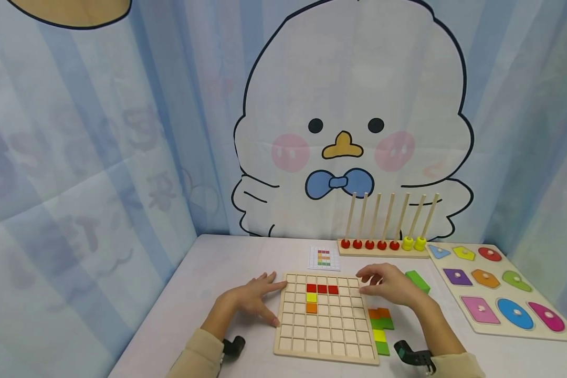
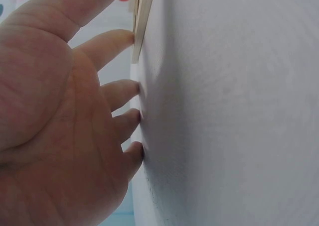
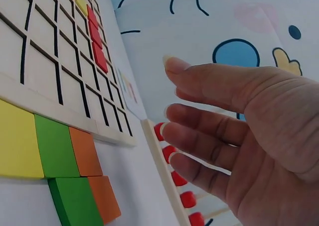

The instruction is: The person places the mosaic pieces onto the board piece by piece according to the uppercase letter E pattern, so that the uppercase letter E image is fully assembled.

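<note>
A wooden grid board [image 1: 331, 336] lies on the table between the hands. In its upper part are red tiles [image 1: 322, 289] in a row, with a yellow tile [image 1: 311, 297] and an orange tile [image 1: 311, 308] below the leftmost one. My left hand [image 1: 252, 299] is spread at the board's left side, thumb and index finger touching the edge; in the left wrist view its other fingertips rest on the table. Over the board's upper right corner hovers my right hand [image 1: 389, 283], fingers loosely bent, nothing between them. Orange, yellow and green tiles [image 3: 55, 146] lie along the board's right edge.
Behind the board lies a small pattern card [image 1: 324, 258]. A peg stand [image 1: 382, 252] with red and yellow beads is at the back. To the right are a green block [image 1: 418, 282] and a shape puzzle board [image 1: 458, 294]. A printed curtain [image 1: 217, 131] hangs behind the table.
</note>
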Demonstrator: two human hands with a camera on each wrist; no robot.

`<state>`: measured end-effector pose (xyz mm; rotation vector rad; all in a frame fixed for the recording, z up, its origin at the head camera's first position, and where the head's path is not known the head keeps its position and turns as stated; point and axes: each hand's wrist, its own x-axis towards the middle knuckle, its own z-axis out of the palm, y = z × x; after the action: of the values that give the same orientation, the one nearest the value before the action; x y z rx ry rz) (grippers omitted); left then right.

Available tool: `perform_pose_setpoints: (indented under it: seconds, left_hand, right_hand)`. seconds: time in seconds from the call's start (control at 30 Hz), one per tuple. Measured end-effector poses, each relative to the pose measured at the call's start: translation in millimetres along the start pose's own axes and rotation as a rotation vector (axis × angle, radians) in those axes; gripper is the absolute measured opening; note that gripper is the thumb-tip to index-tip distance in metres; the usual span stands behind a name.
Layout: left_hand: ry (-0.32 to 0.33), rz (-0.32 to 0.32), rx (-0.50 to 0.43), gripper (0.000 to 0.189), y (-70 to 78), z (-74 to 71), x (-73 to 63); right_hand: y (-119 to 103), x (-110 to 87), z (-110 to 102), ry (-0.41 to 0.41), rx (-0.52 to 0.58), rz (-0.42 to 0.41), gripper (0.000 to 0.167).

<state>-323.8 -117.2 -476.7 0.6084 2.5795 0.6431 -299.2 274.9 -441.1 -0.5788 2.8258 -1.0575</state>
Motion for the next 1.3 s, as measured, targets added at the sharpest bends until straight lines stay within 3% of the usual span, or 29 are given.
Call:
perform_pose_setpoints:
  seconds: [0.17, 0.33, 0.57, 0.9, 1.3]
  left_hand:
    - [0.002, -0.004, -0.005, 0.099, 0.9, -0.4, -0.7]
    - [0.002, -0.003, -0.003, 0.099, 1.0, -0.4, -0.8]
    - [0.004, -0.004, -0.007, 0.099, 0.1, 0.0, 0.6]
    - [0.008, -0.008, 0.007, 0.099, -1.1, 0.9, 1.2]
    - [0.006, -0.006, 0.003, 0.099, -0.5, 0.6, 0.4]
  right_hand:
    - [8, -5.4, -6, -0.076, 0.002, 0.041, 0.033]
    - [14, -11.2, -12, -0.149, 0.009, 0.158, 0.022]
    - [13, -15.7, -14, -0.176, -0.020, 0.303, 0.017]
    - [17, -18.7, -13, -0.228, -0.030, 0.233, 0.012]
    - [18, -14.6, -7, -0.186, -0.114, 0.288, 0.017]
